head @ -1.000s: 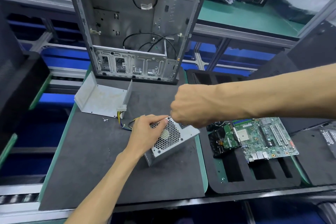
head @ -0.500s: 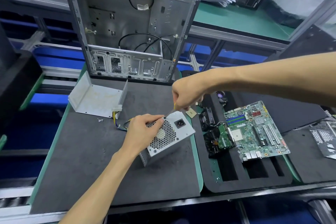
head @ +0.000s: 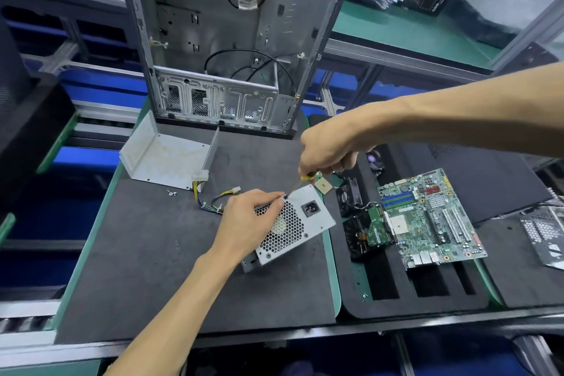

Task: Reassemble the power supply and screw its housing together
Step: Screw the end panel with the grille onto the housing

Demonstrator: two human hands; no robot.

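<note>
The grey power supply (head: 293,226) lies tilted on the dark mat, its honeycomb fan grille and black mains socket facing up. My left hand (head: 247,220) rests on its left part, thumb and fingertips pinching a small dark screw at the top corner. My right hand (head: 328,152) grips a yellow-handled screwdriver (head: 297,185) from above, whose thin shaft slants down to that same corner. Coloured cables (head: 213,201) trail from the unit toward a loose grey metal cover (head: 166,159) at the left. Two small screws (head: 172,193) lie by the cover.
An empty computer case (head: 232,40) stands upright behind the mat. To the right, a foam tray (head: 396,299) holds a green motherboard (head: 427,217), a black fan and a small tan chip (head: 323,185). Papers and a black box lie on the far green bench.
My right hand has lifted away from the unit, uncovering the mains socket and the screwdriver shaft. My left hand stays on the power supply, fingertips now at the top corner.
</note>
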